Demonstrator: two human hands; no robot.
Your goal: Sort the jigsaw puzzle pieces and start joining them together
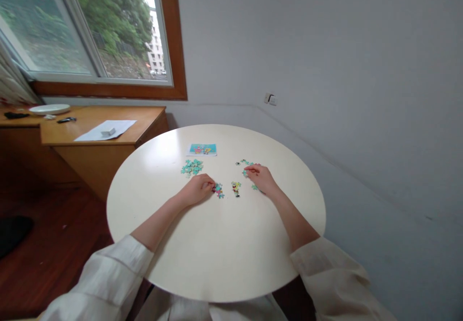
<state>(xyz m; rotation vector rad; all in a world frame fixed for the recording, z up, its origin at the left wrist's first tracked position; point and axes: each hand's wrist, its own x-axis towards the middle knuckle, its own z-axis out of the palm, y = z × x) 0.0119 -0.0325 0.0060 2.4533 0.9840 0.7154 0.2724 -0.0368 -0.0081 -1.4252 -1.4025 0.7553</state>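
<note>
My left hand (198,189) rests on the table with its fingers curled together. Its fingertips meet the left edge of a small joined group of pink and blue jigsaw puzzle pieces (220,191); whatever they may grip there is hidden. Just right of that group lies a joined yellow cartoon figure (236,189) of puzzle pieces. My right hand (262,178) is pinched at a teal jigsaw puzzle piece (245,173). Loose pieces (244,161) are scattered beyond it, and another green piece (254,187) lies partly beneath the hand. A heap of teal pieces (192,167) sits beyond my left hand.
A picture card (201,149) with cartoon figures lies at the far side of the round white table (217,253). To the left stands a wooden desk (150,118) bearing a paper sheet (125,127), a small white box (108,131) and a white plate (49,109). Walls stand behind and right.
</note>
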